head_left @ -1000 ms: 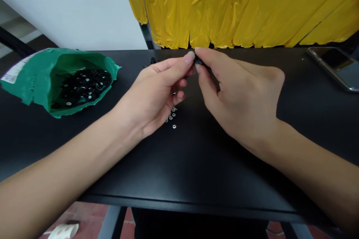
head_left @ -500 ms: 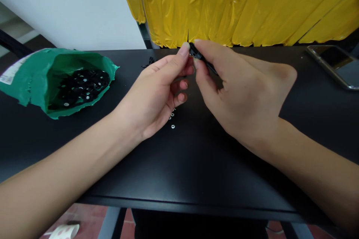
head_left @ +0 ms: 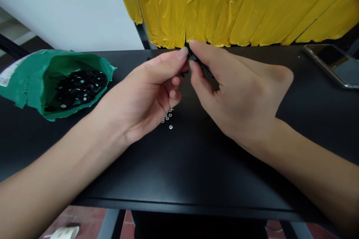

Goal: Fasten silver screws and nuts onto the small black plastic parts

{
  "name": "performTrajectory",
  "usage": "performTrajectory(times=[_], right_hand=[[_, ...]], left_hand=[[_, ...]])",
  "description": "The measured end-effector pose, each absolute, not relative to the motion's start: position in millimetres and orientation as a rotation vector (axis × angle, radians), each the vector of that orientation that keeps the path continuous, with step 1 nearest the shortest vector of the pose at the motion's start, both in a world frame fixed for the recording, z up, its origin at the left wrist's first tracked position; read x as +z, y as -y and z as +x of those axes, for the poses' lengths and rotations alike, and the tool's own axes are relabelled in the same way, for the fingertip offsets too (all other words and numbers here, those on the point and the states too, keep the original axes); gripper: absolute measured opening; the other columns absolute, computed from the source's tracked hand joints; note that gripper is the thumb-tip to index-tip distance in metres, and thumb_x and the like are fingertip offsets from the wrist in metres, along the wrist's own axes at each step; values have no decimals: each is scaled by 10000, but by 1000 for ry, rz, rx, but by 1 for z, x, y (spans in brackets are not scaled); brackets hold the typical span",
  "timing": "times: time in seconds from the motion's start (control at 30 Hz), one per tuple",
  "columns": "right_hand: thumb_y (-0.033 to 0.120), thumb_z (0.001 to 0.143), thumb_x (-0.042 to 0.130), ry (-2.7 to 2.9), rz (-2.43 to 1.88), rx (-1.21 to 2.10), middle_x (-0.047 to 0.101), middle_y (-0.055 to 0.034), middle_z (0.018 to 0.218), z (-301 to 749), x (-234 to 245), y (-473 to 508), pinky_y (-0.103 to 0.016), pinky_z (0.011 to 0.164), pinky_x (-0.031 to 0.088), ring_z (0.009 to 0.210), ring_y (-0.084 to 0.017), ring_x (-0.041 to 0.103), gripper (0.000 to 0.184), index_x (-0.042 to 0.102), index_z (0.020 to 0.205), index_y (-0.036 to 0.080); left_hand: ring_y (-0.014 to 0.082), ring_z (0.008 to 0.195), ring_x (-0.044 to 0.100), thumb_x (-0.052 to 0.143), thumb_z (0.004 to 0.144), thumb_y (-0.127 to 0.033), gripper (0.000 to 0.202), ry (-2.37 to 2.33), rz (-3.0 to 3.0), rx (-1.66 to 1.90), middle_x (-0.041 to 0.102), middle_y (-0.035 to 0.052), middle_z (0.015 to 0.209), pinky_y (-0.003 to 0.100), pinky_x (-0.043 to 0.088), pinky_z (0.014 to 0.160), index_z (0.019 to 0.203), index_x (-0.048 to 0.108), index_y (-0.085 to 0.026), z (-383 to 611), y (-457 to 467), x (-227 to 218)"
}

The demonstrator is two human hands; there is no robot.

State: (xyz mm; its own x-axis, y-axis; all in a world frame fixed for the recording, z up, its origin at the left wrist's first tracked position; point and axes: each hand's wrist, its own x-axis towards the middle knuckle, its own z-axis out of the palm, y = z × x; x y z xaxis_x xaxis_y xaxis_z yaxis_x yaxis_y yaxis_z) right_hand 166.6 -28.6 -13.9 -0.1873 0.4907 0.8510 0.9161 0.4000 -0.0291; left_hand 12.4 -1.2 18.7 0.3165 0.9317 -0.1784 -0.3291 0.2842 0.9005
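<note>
Above the far part of the black table, my two hands meet at the fingertips. My right hand (head_left: 241,89) pinches a slim black piece (head_left: 206,69) between thumb and forefinger; most of its length is hidden in the palm. My left hand (head_left: 148,93) is closed at thumb and forefinger on a small black piece (head_left: 184,73), mostly covered, its other fingers loosely curled. The two pieces touch or nearly touch; I cannot tell which. Several small silver rings (head_left: 171,127) lie on the table below my left hand, some of them hidden behind it.
On the left lies an open green bag (head_left: 30,78) holding many black parts (head_left: 81,86) with silver dots. A phone (head_left: 333,65) rests at the far right of the black table (head_left: 179,171). Yellow plastic sheeting (head_left: 224,7) and a white panel (head_left: 70,7) stand behind.
My left hand has turned slightly and sits a little lower and to the left, uncovering more silver rings. The black piece in my right hand has tilted a little; the view has shifted slightly.
</note>
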Motion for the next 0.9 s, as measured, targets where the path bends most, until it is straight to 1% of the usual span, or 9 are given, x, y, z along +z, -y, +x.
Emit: performTrajectory(times=[0.1, 0.2, 0.27, 0.37, 0.47, 0.6, 0.67, 0.8, 0.9], right_hand=[[186, 1040, 560, 1832, -1227, -658, 816, 8, 830, 167, -11, 30, -233, 648, 535, 777, -162, 787, 278, 791, 1192, 214], [211, 1067, 516, 1839, -1228, -642, 811, 18, 853, 167, -9, 32, -209, 579, 481, 753, -137, 767, 281, 795, 1056, 242], [182, 1077, 497, 1831, -1194, -623, 813, 19, 876, 167, -9, 32, -203, 626, 499, 761, -128, 764, 312, 784, 971, 244], [170, 1094, 461, 1862, -1167, -507, 820, 0, 962, 166, -11, 29, -226, 726, 543, 839, -150, 772, 323, 768, 1019, 234], [191, 1094, 468, 1893, -1154, -433, 818, -8, 988, 167, -13, 25, -245, 708, 551, 841, -160, 767, 293, 753, 1033, 220], [205, 1110, 463, 1887, -1098, -434, 829, 6, 1017, 168, -15, 23, -232, 841, 574, 883, -142, 776, 301, 748, 1013, 226], [226, 1121, 454, 1886, -1127, -444, 835, 11, 1014, 168, -15, 24, -238, 908, 580, 902, -142, 786, 313, 756, 1039, 233], [241, 1105, 479, 1841, -1181, -546, 845, 2, 1003, 169, -15, 27, -271, 882, 605, 849, -164, 794, 299, 775, 1070, 258], [230, 1081, 510, 1840, -1191, -567, 845, 9, 998, 168, -14, 28, -279, 842, 602, 833, -173, 790, 265, 772, 1095, 271]], left_hand=[[20, 587, 484, 581, 1047, -125, 192, -775, 871, 989, 523, -27, 735, 93, 445, 499, 881, 677, -132, 11, 2, 20], [34, 601, 508, 593, 1068, -233, 246, -731, 881, 1010, 521, -24, 711, 107, 451, 501, 854, 662, -133, 11, 3, 20], [34, 597, 505, 560, 1089, -253, 299, -731, 898, 1025, 502, -30, 691, 107, 435, 499, 829, 654, -139, 12, 2, 20], [32, 580, 474, 528, 1102, -261, 364, -776, 932, 1020, 468, -41, 683, 117, 415, 497, 769, 623, -148, 14, 1, 18], [48, 569, 440, 548, 1091, -339, 386, -865, 994, 1026, 455, -39, 701, 145, 402, 476, 757, 605, -154, 17, 2, 14], [65, 601, 426, 591, 1063, -279, 305, -885, 1150, 1122, 453, -28, 699, 157, 392, 497, 795, 641, -141, 18, 4, 12], [68, 615, 417, 578, 1062, -250, 319, -890, 1175, 1136, 457, -19, 698, 151, 386, 501, 775, 661, -140, 17, 4, 13], [70, 638, 413, 586, 1043, -199, 335, -869, 1123, 1092, 481, 2, 722, 134, 401, 497, 725, 675, -146, 15, 4, 15], [58, 629, 415, 612, 1031, -184, 266, -833, 1026, 1054, 482, -5, 740, 121, 407, 483, 780, 689, -138, 12, 3, 16]])
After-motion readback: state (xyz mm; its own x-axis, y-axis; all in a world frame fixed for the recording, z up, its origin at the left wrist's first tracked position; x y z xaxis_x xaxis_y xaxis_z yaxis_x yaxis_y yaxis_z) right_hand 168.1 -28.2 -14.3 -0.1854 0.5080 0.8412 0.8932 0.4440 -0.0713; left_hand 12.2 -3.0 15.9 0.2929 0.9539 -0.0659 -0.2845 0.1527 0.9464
